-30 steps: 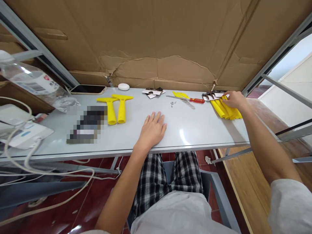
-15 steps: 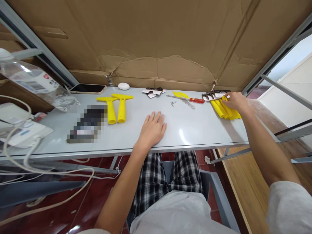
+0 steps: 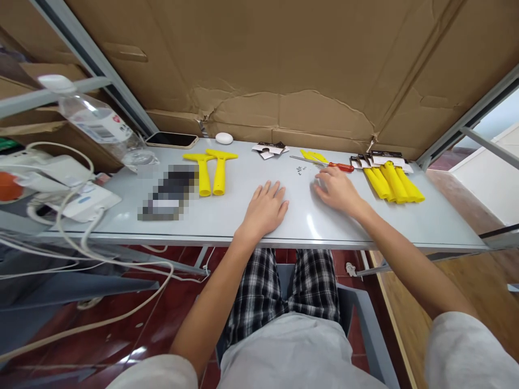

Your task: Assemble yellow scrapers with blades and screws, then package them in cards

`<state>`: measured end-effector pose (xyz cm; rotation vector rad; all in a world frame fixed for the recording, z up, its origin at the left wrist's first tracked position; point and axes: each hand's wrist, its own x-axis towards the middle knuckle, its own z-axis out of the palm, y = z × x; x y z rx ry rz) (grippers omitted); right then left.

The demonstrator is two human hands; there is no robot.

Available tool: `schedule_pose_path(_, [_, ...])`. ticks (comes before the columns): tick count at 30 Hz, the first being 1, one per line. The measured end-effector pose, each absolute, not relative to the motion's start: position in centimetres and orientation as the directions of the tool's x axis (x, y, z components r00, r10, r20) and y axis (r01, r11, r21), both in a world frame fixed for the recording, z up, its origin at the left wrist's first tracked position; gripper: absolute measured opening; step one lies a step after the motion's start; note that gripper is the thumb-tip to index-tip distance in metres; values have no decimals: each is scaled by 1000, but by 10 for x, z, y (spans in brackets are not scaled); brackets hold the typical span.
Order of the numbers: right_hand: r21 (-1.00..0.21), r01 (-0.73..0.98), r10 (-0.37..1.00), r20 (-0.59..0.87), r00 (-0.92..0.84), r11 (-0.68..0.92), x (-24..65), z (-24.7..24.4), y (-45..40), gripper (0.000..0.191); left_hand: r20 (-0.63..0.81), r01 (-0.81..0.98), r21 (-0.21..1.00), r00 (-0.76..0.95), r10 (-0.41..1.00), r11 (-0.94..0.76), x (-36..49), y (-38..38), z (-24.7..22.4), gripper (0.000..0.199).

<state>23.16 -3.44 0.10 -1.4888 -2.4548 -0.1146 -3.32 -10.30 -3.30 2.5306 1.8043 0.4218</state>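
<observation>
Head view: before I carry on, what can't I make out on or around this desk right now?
All in the head view:
- Dark item on the desk: masked by pixelation.
- Tiny black bits: too small to identify.
- Desk surface beneath the right hand: hidden by that hand, so fingertip contact is unclear.
- Bottle label: print too blurred to read.
- Orange object: cut off by the left edge.
</observation>
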Motion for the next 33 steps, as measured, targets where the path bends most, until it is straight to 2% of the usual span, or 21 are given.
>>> schedule_pose_path(4, [-87, 840, 819, 298, -491, 535, 206, -18, -27, 50, 315, 937, 191, 225, 922, -294, -55, -99, -18, 53])
schedule_pose_path(7, [-141, 825, 812, 326, -484, 548, 208, -26, -22, 50, 355, 966, 151, 146, 923, -211, -84, -89, -9, 53])
schedule_pose_path(12, [-185, 800, 798, 354, -488, 571, 214, -29, -21, 48, 303, 998, 21, 47, 952, -56, -117, -72, -5, 51])
schedule_pose_path(16, [-175, 785, 774, 390, -499, 594, 214, -32, -20, 46, 214, 1000, -5, 8, 977, -7, -118, -68, -5, 46])
schedule_pose_path(22, [-205, 749, 739, 456, -496, 630, 217, -45, -11, 37, 231, 996, 6, 81, 969, -85, -101, -80, -9, 43])
schedule_pose_path(25, [-206, 744, 733, 463, -498, 636, 222, -48, -5, 37, 276, 991, 49, 105, 955, -123, -85, -97, -17, 40])
schedule_pose_path(28, [-175, 770, 741, 465, -484, 613, 234, -42, 10, 40, 349, 982, 101, 115, 930, -159, -64, -119, -26, 38])
schedule_pose_path(33, [-151, 832, 772, 489, -407, 534, 261, -22, 48, 44, 406, 936, 140, 243, 881, -323, -19, -142, -33, 31])
